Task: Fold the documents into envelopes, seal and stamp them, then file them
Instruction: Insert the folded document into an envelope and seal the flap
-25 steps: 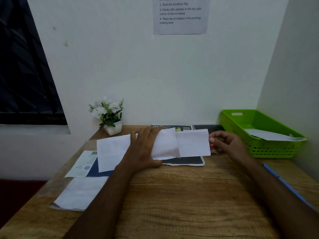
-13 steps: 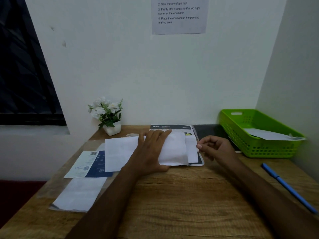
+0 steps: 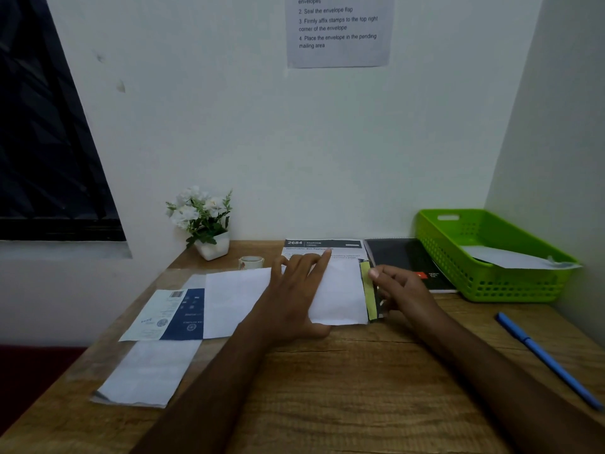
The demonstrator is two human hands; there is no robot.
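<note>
- Head view, counted: one white document [image 3: 340, 296] on the tabletop [image 3: 343, 388], lying partly over one printed sheet headed "2684" [image 3: 324, 245], and one black notebook [image 3: 402, 257] just beside that sheet.
- One green basket [image 3: 491, 283] at far right holds one white paper [image 3: 507, 258]. One blue pen [image 3: 550, 358] lies near it.
- To the left lie one blue-and-white leaflet [image 3: 170, 314] and one plain white sheet [image 3: 147, 371]. At the back stand one tape roll [image 3: 251, 262] and one potted white flower [image 3: 209, 221].
- Left hand [image 3: 294, 299] lies flat on the document, fingers straight and spread, pressing it down.
- Right hand [image 3: 402, 290] sits at the document's right edge with fingers curled and a fingertip by a yellow-green strip [image 3: 368, 293]. Whether it pinches anything cannot be told.
- A second ago the document's right flap stretched out towards the basket, held at its edge by the right hand. Now that flap is folded in over the middle, the right hand has come inward with it, and the left hand has stayed pressing.
</note>
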